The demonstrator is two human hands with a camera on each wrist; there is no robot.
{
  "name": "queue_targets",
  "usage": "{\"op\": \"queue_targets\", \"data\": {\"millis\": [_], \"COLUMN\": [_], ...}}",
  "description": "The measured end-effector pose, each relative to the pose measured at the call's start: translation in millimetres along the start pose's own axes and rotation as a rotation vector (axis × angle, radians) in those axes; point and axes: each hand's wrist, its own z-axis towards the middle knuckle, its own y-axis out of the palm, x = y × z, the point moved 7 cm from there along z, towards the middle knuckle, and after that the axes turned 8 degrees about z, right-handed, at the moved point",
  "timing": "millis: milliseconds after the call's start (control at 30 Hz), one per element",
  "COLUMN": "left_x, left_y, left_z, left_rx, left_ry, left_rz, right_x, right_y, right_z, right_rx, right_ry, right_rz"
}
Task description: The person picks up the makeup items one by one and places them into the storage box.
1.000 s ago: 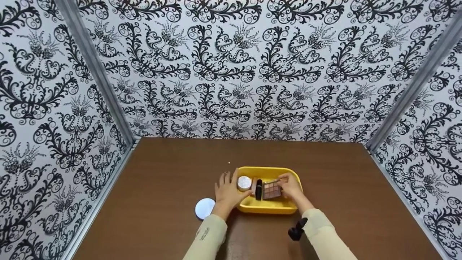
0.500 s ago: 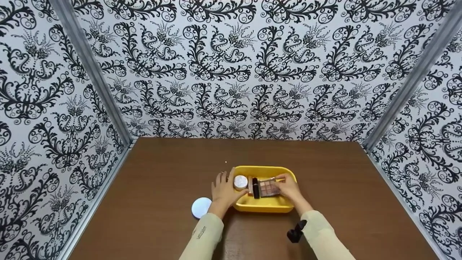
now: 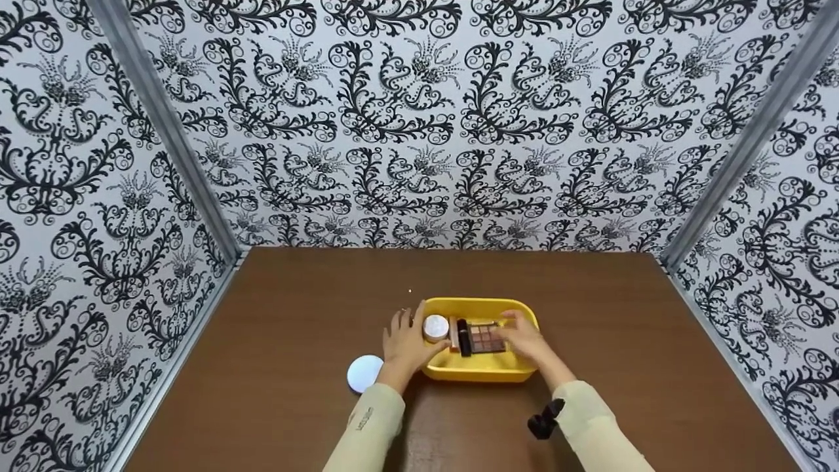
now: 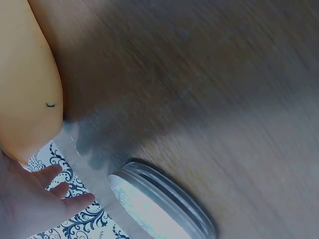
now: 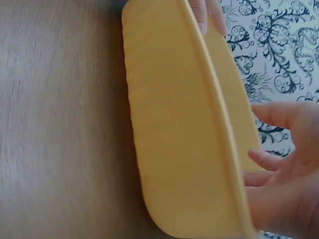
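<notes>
A yellow plastic tub (image 3: pixel 482 376) stands on the table. Inside it, from left to right, are a small round jar (image 3: pixel 436 327) with a white lid, a narrow pinkish item (image 3: pixel 453 333), a black tube (image 3: pixel 464 338) like a lipstick, and an eyeshadow palette (image 3: pixel 486 338). My left hand (image 3: pixel 406 344) is at the tub's left side, fingers spread and the thumb reaching over the rim by the jar. Over the palette's right edge hovers my right hand (image 3: pixel 524 337), its fingers loose and apart; the right wrist view shows this hand (image 5: pixel 289 164) at the rim with nothing gripped.
A round flat tin (image 3: pixel 364 373) with a whitish top lies on the brown table (image 3: pixel 301 314), just left of my left forearm. Patterned wall panels (image 3: pixel 406 131) enclose the table at the back and both sides. A black object (image 3: pixel 545 419) hangs at my right cuff.
My right fingers have let go of the palette's edge and spread apart; the palette now rests in the tub. My left hand keeps its place. The head view has shifted slightly.
</notes>
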Motion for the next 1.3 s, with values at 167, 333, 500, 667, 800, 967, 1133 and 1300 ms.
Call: {"op": "queue_targets", "data": {"millis": [167,333,500,667,800,967,1133,1300], "left_x": [0.7,0.9,1.7,1.7,1.4,1.1,1.9,1.4], "left_y": [0.9,-1.4,-2.6,-1.9,-3.0,-4.2,-4.0,-3.4], "left_z": [1.3,-0.5,-0.2,-0.5,-0.1,-0.2,-1.9,-3.6], "left_rx": [0.005,0.025,0.035,0.037,0.034,0.032,0.027,0.005], "left_ry": [-0.001,0.006,0.01,0.013,0.008,-0.002,-0.002,-0.022], "left_rz": [-0.002,-0.016,-0.015,-0.015,-0.008,0.001,-0.006,-0.003], "right_x": [-16,-5,15,30,32,30,30,34], "right_y": [-28,-40,-38,-33,-31,-30,-29,-28], "right_z": [-5,-12,-17,-18,-18,-19,-20,-20], "right_rx": [0.199,0.21,0.103,0.006,-0.034,-0.046,-0.045,-0.081], "right_ry": [-0.239,-0.333,-0.333,-0.3,-0.31,-0.322,-0.331,-0.325], "right_rz": [-0.178,-0.392,-0.436,-0.461,-0.478,-0.519,-0.565,-0.545]}}
